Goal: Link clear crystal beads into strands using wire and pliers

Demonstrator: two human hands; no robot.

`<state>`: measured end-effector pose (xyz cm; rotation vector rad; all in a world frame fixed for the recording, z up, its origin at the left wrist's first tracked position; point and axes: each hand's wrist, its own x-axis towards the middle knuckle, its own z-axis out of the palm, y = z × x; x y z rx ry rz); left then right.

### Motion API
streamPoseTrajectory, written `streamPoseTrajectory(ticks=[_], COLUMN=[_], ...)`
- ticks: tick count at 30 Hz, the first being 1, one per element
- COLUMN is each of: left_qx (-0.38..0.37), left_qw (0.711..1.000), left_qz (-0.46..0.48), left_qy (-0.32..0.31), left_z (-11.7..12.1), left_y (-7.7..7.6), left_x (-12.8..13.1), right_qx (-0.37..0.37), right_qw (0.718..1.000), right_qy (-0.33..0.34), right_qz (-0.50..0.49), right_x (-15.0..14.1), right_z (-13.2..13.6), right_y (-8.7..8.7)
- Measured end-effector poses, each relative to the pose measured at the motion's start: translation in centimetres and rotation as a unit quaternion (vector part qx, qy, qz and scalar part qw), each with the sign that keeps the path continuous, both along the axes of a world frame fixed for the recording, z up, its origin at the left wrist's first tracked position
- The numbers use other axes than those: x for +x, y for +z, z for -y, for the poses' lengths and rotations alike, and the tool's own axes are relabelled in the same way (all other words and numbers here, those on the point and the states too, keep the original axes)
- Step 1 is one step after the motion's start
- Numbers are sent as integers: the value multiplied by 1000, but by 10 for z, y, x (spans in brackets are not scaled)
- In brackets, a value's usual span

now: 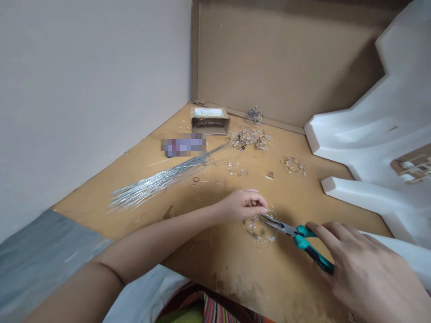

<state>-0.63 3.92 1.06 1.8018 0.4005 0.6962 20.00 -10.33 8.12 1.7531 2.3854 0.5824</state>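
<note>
My left hand (247, 206) pinches a wire ring strung with clear beads (261, 235), held a little above the board at the middle of the view. Wrapped around the teal handles of a pair of long-nose pliers (286, 229) is my right hand (363, 260). The pliers' jaws reach left to the ring, right beside my left fingertips. Whether the tips grip the wire is too small to tell. Beyond my left hand lies a bundle of thin straight silver wires (158, 181), and a short curve of clear beads (237, 169) rests nearby.
An open small cardboard box (210, 121) stands at the back. Beside it are a heap of beaded wire pieces (249, 138) and a tangled wire clump (255, 114). Another beaded ring (293, 165) lies right of them. White foam packaging (363, 134) borders the right; a cardboard wall (269, 58) rises behind.
</note>
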Motion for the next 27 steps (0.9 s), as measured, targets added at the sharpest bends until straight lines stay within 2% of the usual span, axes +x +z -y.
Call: streamPoseTrajectory(ticks=[3,8,13,16,19,24,27], left_qx=[33,98,184,181,157,145,182], left_qw=[999,995,983,983,987,989,982], left_qz=[1,1,9,-3,-24,-32,3], left_qy=[-1,-7,-13,-18,-20,-6,49], left_z=[-1,-1,-1,-2,-3,-3,-1], left_y=[1,1,0,1,2,3,6], left_x=[-1,-1,-1,-1,-2,-1,-3], right_qx=[-5,-4,30,41,9,-26,-46], right_qw=[1000,999,999,999,1000,996,989], right_qy=[-6,-54,-32,-15,-19,-89,-135], right_qz=[5,8,12,13,21,1,-35], right_x=[-3,-18,-17,-16,-19,-22,-14], right_z=[1,4,3,2,2,4,4], right_y=[1,6,1,1,5,4,-5])
